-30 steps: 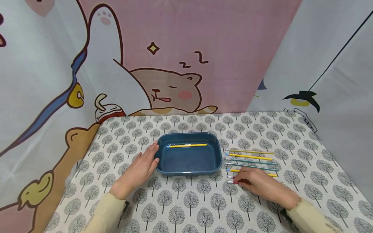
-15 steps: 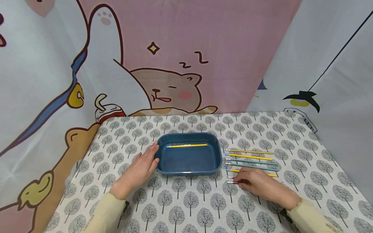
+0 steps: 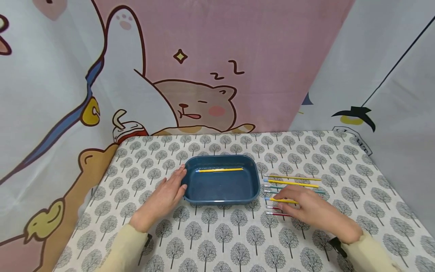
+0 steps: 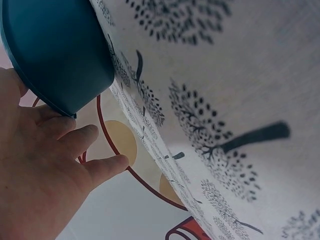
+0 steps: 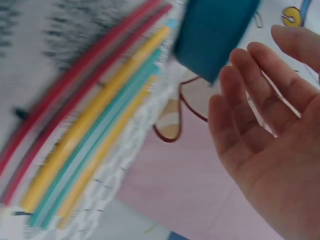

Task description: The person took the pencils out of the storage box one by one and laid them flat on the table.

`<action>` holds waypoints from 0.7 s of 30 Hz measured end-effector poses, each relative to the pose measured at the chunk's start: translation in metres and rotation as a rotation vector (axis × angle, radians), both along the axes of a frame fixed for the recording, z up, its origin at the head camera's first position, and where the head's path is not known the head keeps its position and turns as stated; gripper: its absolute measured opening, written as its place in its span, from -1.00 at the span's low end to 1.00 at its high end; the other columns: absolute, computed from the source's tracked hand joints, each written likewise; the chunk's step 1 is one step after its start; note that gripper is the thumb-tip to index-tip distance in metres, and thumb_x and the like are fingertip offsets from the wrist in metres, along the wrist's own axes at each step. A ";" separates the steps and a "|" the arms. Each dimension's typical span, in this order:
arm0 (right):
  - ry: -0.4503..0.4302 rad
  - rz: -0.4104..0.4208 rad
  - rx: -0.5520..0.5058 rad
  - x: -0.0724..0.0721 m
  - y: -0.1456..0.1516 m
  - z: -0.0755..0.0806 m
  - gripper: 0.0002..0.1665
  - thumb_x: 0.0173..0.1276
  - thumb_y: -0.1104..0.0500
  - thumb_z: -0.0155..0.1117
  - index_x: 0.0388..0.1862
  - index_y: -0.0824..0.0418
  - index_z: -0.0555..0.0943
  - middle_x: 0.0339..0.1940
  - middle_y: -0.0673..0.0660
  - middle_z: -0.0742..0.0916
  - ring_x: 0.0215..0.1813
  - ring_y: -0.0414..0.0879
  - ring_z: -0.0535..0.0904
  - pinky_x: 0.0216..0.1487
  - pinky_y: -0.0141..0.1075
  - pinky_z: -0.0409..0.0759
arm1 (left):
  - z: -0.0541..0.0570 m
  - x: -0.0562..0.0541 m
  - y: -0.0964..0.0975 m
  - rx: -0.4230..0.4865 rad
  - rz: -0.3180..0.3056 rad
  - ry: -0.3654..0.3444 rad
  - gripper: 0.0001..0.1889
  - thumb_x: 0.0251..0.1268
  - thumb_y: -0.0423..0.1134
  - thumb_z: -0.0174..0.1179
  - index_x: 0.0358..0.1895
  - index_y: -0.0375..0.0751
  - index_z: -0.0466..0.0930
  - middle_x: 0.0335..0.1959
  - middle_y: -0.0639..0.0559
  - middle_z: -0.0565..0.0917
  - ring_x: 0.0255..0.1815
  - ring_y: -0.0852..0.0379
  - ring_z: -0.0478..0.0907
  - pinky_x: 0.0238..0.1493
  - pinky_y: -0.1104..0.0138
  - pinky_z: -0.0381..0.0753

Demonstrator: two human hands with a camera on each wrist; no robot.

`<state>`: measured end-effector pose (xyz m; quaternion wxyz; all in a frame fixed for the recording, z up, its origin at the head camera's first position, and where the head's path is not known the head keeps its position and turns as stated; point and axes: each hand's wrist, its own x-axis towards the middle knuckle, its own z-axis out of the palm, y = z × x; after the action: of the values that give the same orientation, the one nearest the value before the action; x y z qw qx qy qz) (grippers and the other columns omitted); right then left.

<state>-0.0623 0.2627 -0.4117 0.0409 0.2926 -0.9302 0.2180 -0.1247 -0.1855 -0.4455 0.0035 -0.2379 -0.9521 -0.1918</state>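
Observation:
A dark blue rectangular tray (image 3: 221, 189) stands on the cloth, with one yellow pencil (image 3: 221, 170) lying inside along its far side. My left hand (image 3: 163, 200) touches the tray's left rim with extended fingers; the left wrist view shows its fingers (image 4: 80, 140) against the outer wall. Right of the tray lies a row of pencils: yellow pencils (image 3: 292, 183), teal pencils (image 5: 107, 125) and red pencils (image 3: 278, 214). Over the nearer ones hovers my right hand (image 3: 310, 204), partly hiding them. Its fingers are spread and loosely bent, with nothing between them in the right wrist view.
A white cloth (image 3: 224, 234) printed with grey trees covers the table. Cartoon-printed curtains (image 3: 265, 68) hang behind and at both sides. Dark bands (image 3: 338, 245) circle the wrists below pale sleeves.
My right hand, earlier low over the red pencils, has lifted and shifted slightly away and right, uncovering more of them. The left hand and tray stay put; the head view shifts slightly.

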 end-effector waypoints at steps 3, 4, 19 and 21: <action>0.046 -0.002 0.002 -0.002 -0.003 0.009 -0.73 0.38 0.12 0.48 0.04 0.01 0.77 0.05 -0.16 0.74 0.13 -0.12 0.67 0.11 -0.07 0.70 | 0.000 0.000 0.001 -0.001 0.000 -0.001 -0.39 0.71 -0.04 -0.09 0.64 -0.23 0.14 0.70 -0.01 0.03 0.63 -0.13 0.14 0.49 -0.31 0.19; 0.063 0.002 0.001 -0.003 -0.005 0.012 -0.71 0.38 0.12 0.49 0.06 0.02 0.76 0.08 -0.13 0.74 0.16 -0.09 0.66 0.13 -0.05 0.68 | 0.000 0.000 0.001 -0.004 0.002 -0.003 -0.39 0.71 -0.04 -0.09 0.64 -0.22 0.14 0.70 0.01 0.03 0.64 -0.12 0.14 0.49 -0.30 0.19; 0.055 0.043 -0.037 -0.030 -0.055 0.046 -0.23 0.47 -0.20 0.35 0.54 0.07 0.45 0.58 0.06 0.43 0.54 0.09 0.36 0.46 0.16 0.36 | 0.002 0.001 0.001 -0.006 0.009 -0.013 -0.39 0.72 -0.03 -0.11 0.65 -0.21 0.13 0.70 -0.01 0.05 0.64 -0.11 0.13 0.51 -0.28 0.17; 0.063 0.059 -0.029 -0.035 -0.062 0.049 -0.17 0.46 -0.24 0.33 0.58 0.06 0.39 0.62 0.06 0.37 0.58 0.11 0.31 0.49 0.16 0.32 | 0.002 0.001 0.001 -0.007 0.007 -0.010 -0.39 0.72 -0.03 -0.11 0.65 -0.21 0.13 0.70 -0.01 0.04 0.64 -0.10 0.12 0.51 -0.28 0.16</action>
<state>-0.0974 0.2008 -0.3627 0.0679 0.3260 -0.9161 0.2232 -0.1241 -0.1849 -0.4439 -0.0014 -0.2335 -0.9537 -0.1897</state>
